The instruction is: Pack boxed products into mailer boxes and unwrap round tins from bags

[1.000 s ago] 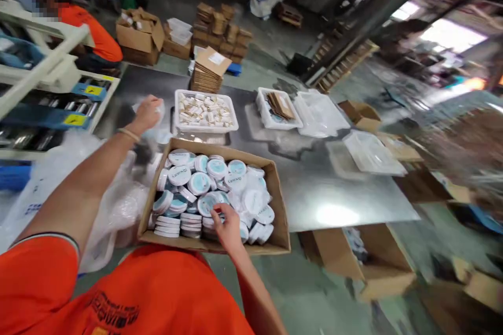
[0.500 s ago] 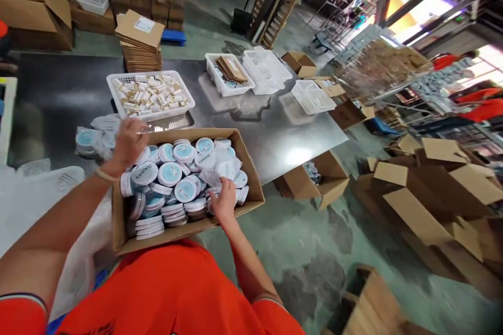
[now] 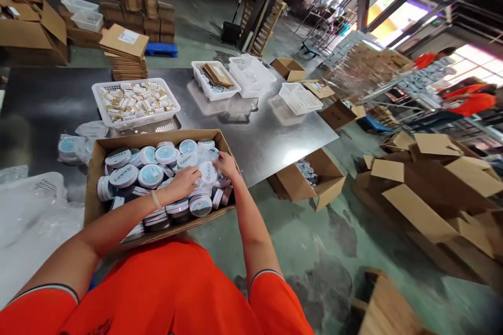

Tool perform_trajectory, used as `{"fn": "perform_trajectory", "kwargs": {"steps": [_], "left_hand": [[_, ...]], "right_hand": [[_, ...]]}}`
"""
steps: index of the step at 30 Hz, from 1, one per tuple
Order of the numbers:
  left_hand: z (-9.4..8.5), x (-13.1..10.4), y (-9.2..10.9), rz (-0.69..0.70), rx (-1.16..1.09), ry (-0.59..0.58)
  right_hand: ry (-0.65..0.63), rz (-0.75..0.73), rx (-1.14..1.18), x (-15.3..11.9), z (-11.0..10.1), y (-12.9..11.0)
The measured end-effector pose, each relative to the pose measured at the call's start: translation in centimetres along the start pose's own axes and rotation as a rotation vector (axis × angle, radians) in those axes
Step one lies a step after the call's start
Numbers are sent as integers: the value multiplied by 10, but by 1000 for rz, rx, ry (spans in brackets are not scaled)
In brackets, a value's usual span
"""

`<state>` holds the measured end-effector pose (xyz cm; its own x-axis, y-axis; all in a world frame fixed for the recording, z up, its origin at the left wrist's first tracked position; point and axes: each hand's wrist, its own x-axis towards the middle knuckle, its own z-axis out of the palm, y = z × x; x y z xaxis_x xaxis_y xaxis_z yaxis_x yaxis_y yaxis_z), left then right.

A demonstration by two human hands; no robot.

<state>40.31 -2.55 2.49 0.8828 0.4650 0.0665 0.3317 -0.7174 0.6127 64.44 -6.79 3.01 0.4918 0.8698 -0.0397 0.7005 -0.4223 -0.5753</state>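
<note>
A cardboard box [image 3: 91, 188] full of round, flat tubs [image 3: 151, 175] with white and pale blue lids is directly in front of me. Toward its right end, a clear plastic bag [image 3: 204, 187] lies crumpled over some tubs. My left hand [image 3: 184, 183] reaches across the box, its fingers curled on the bag's left side. On the bag's upper right edge, my right hand [image 3: 226, 165] has its fingers closed in a pinch. The forearms cover some tubs at the front of the box.
A white basket [image 3: 135, 123] of small bottles stands behind the box on the dark metal table [image 3: 271, 138]. Plastic-wrapped tubs [image 3: 70, 147] lie left of it. White baskets [image 3: 216, 95] and stacked flat cartons [image 3: 123, 44] sit farther back. Open cardboard boxes [image 3: 428, 183] stand on the floor at right.
My left hand has moved right, from the box's left rim to the plastic bag. My right hand has shifted up to the bag's far edge. The view has shifted slightly.
</note>
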Motion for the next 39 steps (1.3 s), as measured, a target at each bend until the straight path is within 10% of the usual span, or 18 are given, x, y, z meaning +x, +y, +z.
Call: {"fn": "perform_trajectory", "kwargs": {"steps": [10, 17, 23, 28, 34, 39], "left_hand": [[-15, 3, 25, -323, -918, 313], [-57, -41, -4, -441, -546, 544], [-92, -55, -33, -266, -324, 317], [-102, -52, -41, -140, -190, 224], [-97, -65, -40, -99, 150, 208], [-94, -72, -43, -54, 187, 208]], "right_hand": [[-94, -297, 564, -41, 0, -48], [-204, -387, 892, -96, 65, -102], [25, -153, -86, -86, 19, -38], [-185, 33, -556, -75, -3, 2], [36, -86, 311, -98, 7, -23], [-57, -152, 1173, -133, 53, -92]]}}
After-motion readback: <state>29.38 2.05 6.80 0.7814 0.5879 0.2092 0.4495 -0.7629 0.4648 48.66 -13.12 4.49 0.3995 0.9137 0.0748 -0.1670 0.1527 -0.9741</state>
